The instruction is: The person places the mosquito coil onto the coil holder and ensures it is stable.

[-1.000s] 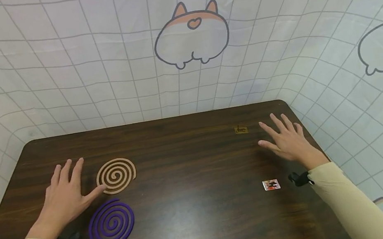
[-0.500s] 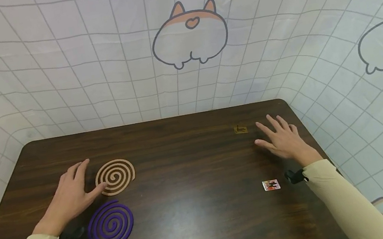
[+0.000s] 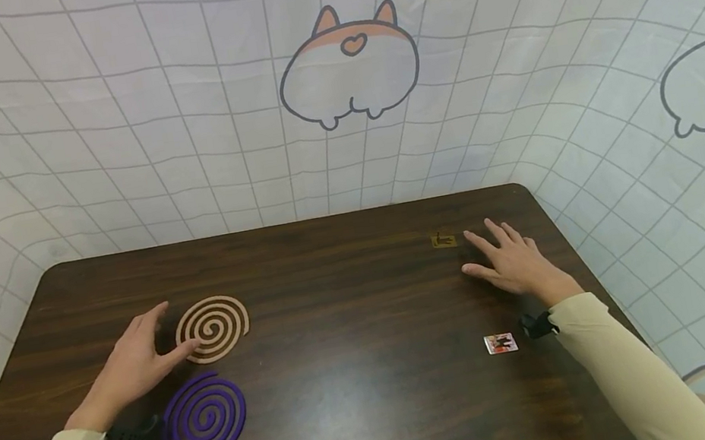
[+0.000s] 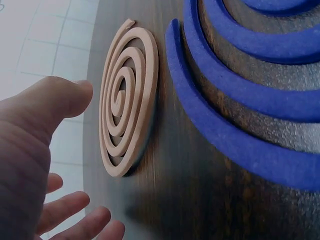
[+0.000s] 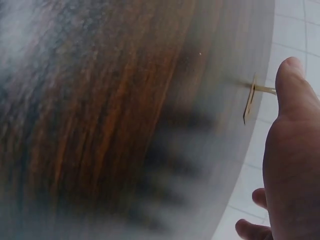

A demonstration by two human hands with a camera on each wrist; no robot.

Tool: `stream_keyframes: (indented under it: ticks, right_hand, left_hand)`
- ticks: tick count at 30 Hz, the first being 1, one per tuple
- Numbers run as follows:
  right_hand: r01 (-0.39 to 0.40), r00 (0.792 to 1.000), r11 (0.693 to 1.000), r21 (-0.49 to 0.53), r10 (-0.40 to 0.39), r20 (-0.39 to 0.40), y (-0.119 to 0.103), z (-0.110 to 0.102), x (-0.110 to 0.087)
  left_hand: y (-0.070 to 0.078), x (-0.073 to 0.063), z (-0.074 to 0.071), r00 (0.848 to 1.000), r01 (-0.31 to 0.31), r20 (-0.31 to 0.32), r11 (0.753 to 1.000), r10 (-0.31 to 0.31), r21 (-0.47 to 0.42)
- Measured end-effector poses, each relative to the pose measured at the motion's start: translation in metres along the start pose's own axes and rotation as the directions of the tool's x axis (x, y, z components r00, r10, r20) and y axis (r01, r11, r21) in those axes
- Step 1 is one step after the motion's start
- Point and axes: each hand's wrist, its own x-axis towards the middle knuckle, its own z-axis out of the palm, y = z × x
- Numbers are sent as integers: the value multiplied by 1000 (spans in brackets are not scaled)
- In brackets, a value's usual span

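My left hand (image 3: 130, 367) hovers at the left edge of a tan mosquito coil (image 4: 150, 85), fingers extended, thumb spread and overlapping the coil in the head view. It holds nothing. Nearer to me lies a purple mosquito coil (image 4: 240, 141), flat on the table. At the right, my right hand (image 3: 518, 267) is held over the table with spread fingers, nothing in it. Just left of its fingertips is a small gold metal coil stand (image 3: 444, 242), whose upright prong shows beside the thumb in the right wrist view.
A small printed card-like piece (image 3: 500, 343) with a red and dark picture lies nearer to me on the right. The dark wood table (image 3: 340, 314) ends at a white gridded curtain (image 3: 225, 155) behind and on both sides.
My left hand has moved slightly right and its fingers have drawn together beside the tan coil. My right hand has shifted left, closer to the gold stand.
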Motion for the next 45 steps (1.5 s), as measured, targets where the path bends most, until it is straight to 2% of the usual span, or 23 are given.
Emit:
stream_keyframes:
  ticks: [9,15,30,36,45]
  right_hand:
    - [-3,999,999,34,1,47,-5,5,9]
    - [-6,998,999,42,3,59,-6,11,14]
    - [-33,996,998,47,29,81,-6,16,16]
    - [-19,996,999,31,16,85,-6,15,16]
    - [-4,995,997,71,-3,100,-6,15,17]
  left_hand:
    - [-2,8,3,999,25,33,1000,-25,0]
    - [-2,14,5,999,9,43,1000,-8,-21]
    - [-2,19,10,1000,-12,15,999,13,-31]
    - [-2,19,10,1000,-17,19,999,18,-28]
    - [-2,21,13,999,-36,3,999,36,-30]
